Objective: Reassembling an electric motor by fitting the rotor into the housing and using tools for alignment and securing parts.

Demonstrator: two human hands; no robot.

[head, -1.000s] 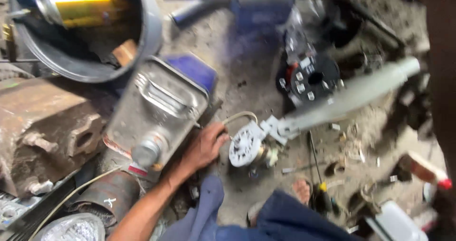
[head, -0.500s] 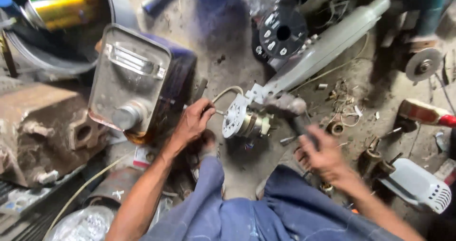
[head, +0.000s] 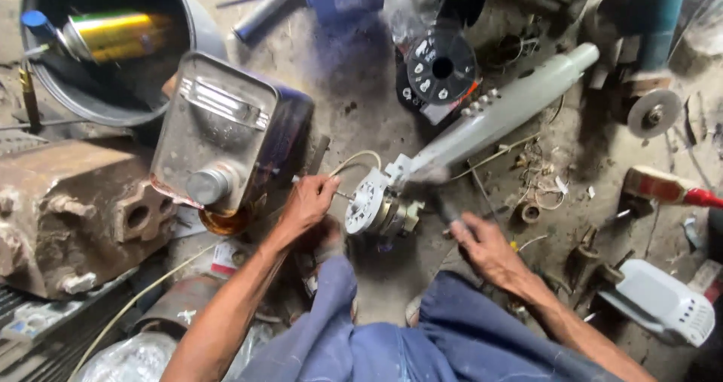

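Two hands: left hand [head: 307,201] pinches thin wire [head: 354,160].

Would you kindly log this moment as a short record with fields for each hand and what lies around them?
Left hand: pinching a thin wire beside the round white motor part
Right hand: gripping a dark tool handle, blurred
Fan arm: pale, joined to the motor part
Left of hands: metal can, lying on its side
Upper left: grey bucket

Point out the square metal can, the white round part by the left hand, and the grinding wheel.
Metal can [head: 218,130]: head view, on its top face.
White round part [head: 366,200]: head view, on its flat face.
Grinding wheel [head: 654,113]: head view, on its disc.
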